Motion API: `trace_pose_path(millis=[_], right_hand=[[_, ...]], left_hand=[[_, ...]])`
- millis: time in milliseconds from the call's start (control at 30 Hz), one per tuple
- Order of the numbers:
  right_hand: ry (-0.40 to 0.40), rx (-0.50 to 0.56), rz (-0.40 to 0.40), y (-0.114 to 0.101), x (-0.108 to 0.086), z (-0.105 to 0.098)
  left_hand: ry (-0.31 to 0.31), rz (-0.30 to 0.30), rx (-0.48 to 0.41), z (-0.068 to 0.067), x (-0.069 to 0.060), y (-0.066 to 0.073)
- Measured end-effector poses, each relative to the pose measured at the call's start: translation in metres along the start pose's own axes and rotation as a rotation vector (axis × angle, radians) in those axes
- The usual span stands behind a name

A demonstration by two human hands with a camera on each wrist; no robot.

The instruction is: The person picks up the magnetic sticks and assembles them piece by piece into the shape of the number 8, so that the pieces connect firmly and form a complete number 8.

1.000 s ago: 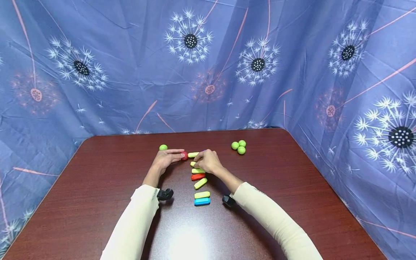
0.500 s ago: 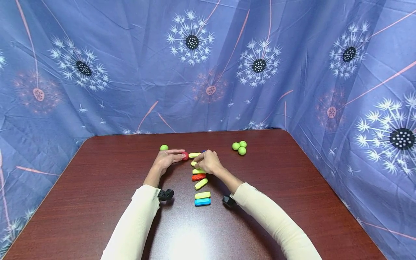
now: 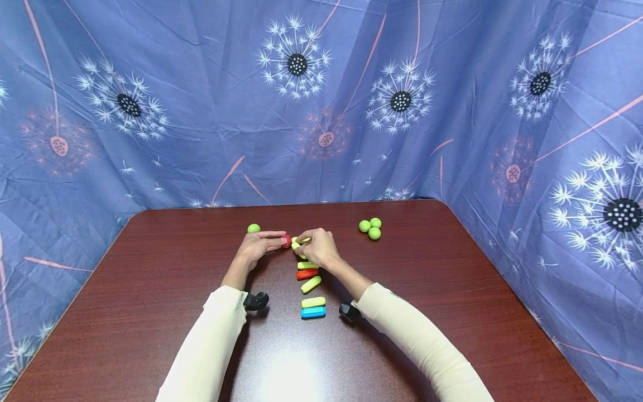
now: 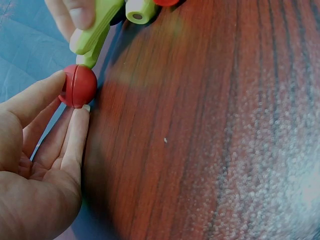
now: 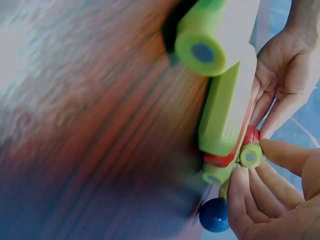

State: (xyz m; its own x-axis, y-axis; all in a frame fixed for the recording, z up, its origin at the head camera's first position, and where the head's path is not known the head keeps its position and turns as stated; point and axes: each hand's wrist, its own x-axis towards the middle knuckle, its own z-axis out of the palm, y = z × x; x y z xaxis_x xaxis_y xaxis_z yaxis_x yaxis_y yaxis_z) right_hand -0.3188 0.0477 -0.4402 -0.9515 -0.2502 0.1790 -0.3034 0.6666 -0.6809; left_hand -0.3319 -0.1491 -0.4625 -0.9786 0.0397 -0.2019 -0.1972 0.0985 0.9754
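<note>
Pinching red ball (image 4: 84, 86) in left hand (image 3: 255, 245), yellow-green stick (image 4: 100, 25) in right hand (image 3: 321, 248)

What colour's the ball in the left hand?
Red; the ball shows best in the left wrist view.

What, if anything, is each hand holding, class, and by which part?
The left hand holds a red ball by its sides; the right hand pinches a yellow-green stick by its sides, though where along its length is unclear.

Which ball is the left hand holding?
The red ball, the only one pinched in the left hand; the blue ball and four green balls are outside its grip.
</note>
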Motion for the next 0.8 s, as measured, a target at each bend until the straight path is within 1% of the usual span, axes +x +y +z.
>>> trace_pose_path(millis=[100,233,467,667,800], right_hand=[[0.009,0.024,0.014,-0.003,0.001,0.003],[0.007,0.029,0.025,-0.006,0.001,0.006],[-0.010,0.018,0.048,-0.009,0.002,0.011],[0.001,0.030,0.067,-0.009,0.003,0.015],[0.006,0.041,0.075,-0.010,0.004,0.015]], left_hand=[[0.001,0.007,-0.010,0.000,-0.001,0.000],[-0.002,0.019,-0.022,0.000,-0.002,0.000],[-0.006,0.020,-0.022,0.000,0.001,-0.001],[-0.007,0.024,-0.034,0.001,0.002,-0.002],[0.006,0.017,-0.028,0.001,0.002,-0.002]])
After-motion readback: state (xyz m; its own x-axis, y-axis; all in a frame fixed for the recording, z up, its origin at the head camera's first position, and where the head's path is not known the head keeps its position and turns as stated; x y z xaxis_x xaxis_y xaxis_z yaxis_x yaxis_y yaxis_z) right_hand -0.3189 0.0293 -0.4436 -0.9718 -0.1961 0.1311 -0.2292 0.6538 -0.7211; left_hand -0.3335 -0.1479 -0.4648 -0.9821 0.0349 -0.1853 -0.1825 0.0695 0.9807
